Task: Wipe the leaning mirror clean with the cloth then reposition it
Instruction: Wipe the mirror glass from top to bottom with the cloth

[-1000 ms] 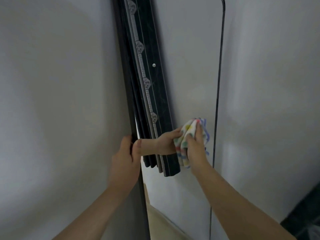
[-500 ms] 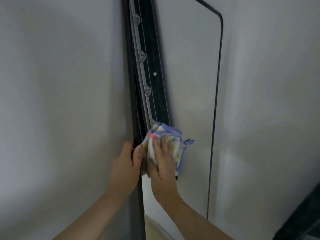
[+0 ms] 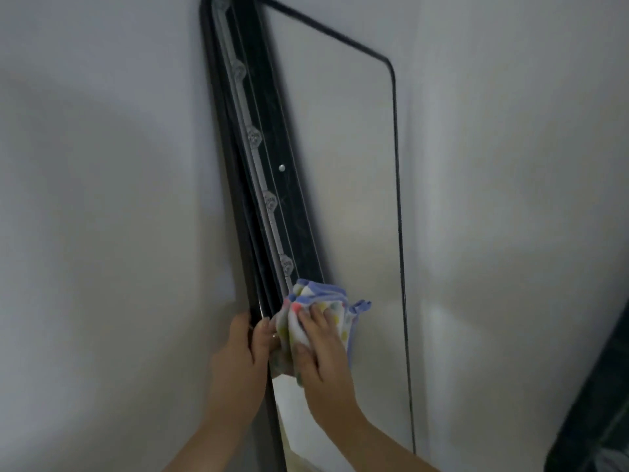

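Observation:
A tall mirror [image 3: 357, 185] with a thin black frame leans against a white wall, filling the middle of the head view. Its glass reflects white wall and a dark decorated strip along its left side. My left hand [image 3: 243, 356] grips the mirror's left frame edge, thumb on the front. My right hand [image 3: 320, 349] presses a crumpled white cloth [image 3: 323, 301] with coloured dots and blue trim flat against the glass, right beside my left hand, near the left edge.
White wall [image 3: 102, 199] lies to the left and white wall [image 3: 510, 199] to the right of the mirror. A dark object [image 3: 599, 403] stands at the lower right corner. A strip of light floor shows reflected low in the glass.
My right hand has swept the cloth leftward across the glass, from near the mirror's middle to its left edge beside my left hand. The view has tilted so the mirror's top right corner shows.

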Demonstrator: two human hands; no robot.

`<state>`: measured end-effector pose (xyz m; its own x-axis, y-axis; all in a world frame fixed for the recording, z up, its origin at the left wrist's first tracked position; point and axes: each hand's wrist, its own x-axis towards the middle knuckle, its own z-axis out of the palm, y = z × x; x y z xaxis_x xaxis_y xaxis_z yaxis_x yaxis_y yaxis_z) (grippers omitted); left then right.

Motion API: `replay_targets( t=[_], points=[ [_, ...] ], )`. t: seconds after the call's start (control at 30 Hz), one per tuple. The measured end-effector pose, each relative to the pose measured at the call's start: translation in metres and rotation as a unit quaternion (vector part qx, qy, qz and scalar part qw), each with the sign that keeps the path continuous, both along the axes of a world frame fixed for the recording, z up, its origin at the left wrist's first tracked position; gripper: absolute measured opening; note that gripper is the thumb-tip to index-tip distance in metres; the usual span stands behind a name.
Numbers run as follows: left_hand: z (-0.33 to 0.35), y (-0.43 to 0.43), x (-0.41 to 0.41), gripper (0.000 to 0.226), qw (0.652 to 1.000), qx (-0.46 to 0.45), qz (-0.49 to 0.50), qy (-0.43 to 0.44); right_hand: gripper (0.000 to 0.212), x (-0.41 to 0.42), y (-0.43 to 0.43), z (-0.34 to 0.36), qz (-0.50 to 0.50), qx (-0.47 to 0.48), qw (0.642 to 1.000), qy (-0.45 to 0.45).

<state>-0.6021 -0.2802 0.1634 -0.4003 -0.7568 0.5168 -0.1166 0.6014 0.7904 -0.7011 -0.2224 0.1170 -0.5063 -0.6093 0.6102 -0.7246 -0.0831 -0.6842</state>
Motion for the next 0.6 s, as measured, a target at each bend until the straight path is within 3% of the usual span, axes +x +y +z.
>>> replay_targets(
  t=[0.13,0.3,0.4,0.5,0.6],
  points=[
    [0.002,0.003,0.0,0.016,1.0,-0.001,-0.001,-0.007,0.035,-0.011,-0.013,0.042,0.013,-0.107,0.991,-0.073],
    [-0.004,-0.003,0.002,0.018,0.999,0.032,-0.021,-0.018,0.024,0.002,0.004,-0.019,-0.054,-0.095,0.989,0.102],
    [-0.018,-0.004,0.005,0.019,0.997,0.041,-0.027,-0.052,0.021,-0.011,-0.004,0.001,-0.093,-0.104,0.989,0.057],
    [-0.023,0.001,0.007,0.023,0.997,0.025,-0.031,-0.071,0.031,-0.006,-0.012,0.035,-0.091,-0.128,0.987,0.038],
    [-0.02,0.002,0.006,0.026,0.997,0.027,-0.029,-0.073,0.034,0.011,0.001,-0.013,-0.077,-0.099,0.991,0.035]
  ],
)
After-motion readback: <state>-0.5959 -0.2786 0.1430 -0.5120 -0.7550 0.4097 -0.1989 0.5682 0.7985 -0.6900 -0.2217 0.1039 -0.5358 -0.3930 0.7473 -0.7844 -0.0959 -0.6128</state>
